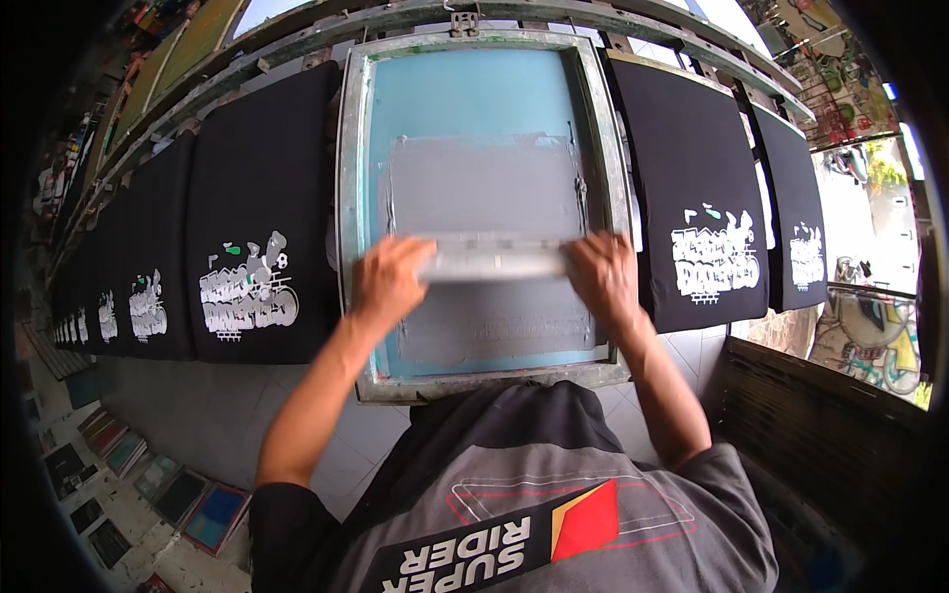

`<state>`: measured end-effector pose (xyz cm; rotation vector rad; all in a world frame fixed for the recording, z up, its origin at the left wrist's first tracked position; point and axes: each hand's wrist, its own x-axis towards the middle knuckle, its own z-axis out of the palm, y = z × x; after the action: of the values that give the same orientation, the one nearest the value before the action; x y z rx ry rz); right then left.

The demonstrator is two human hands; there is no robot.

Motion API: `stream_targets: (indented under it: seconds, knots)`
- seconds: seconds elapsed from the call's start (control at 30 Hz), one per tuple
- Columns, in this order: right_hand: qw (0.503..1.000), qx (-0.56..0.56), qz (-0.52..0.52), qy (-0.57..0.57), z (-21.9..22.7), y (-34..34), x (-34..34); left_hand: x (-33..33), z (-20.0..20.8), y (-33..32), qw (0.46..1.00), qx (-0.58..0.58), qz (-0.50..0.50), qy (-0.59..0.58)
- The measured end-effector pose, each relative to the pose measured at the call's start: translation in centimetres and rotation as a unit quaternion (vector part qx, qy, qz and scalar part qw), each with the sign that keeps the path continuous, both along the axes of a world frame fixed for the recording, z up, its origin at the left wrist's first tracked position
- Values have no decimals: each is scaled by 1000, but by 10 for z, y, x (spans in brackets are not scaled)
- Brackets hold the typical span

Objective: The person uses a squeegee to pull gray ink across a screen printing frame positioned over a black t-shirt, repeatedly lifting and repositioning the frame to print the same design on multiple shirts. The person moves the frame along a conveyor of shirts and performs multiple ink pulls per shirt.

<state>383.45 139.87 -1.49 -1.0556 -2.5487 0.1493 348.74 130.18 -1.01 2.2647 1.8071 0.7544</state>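
Note:
A wide pale squeegee (497, 259) lies crosswise over a screen printing frame (348, 198), slightly blurred. My left hand (390, 275) is closed round its left end, and my right hand (605, 275) grips the right end. Grey ink (479, 183) covers much of the light blue mesh (465, 89), with thicker ridges along both sides. The squeegee's lower edge and whatever lies beneath the screen are hidden from me.
Black shirts (262, 168) with grey and white prints stand in a row to the left. More printed black shirts (692, 178) are on the right. A metal rail (633, 25) runs behind them. Several framed screens (213, 514) lean at lower left; a dark slatted bench (820, 415) is at right.

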Motion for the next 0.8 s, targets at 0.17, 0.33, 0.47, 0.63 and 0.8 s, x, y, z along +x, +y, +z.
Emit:
stream_targets:
  seconds: [0.17, 0.33, 0.47, 0.63, 0.8]
  knots:
    - [1000, 2, -4, 9, 3, -122, 46, 53, -12, -130, 999, 20, 30, -4]
    - [1000, -16, -7, -3, 13, -107, 41, 51, 5, -112, 999, -23, 39, -22]
    - [999, -41, 0, -12, 27, -123, 44, 48, 24, -123, 999, -31, 26, -25]
    - [1000, -15, -8, 21, -1, -139, 48, 57, -3, -138, 999, 19, 38, -23]
    - [999, 26, -15, 29, -16, -83, 29, 40, -25, -86, 998, 55, 40, 8]
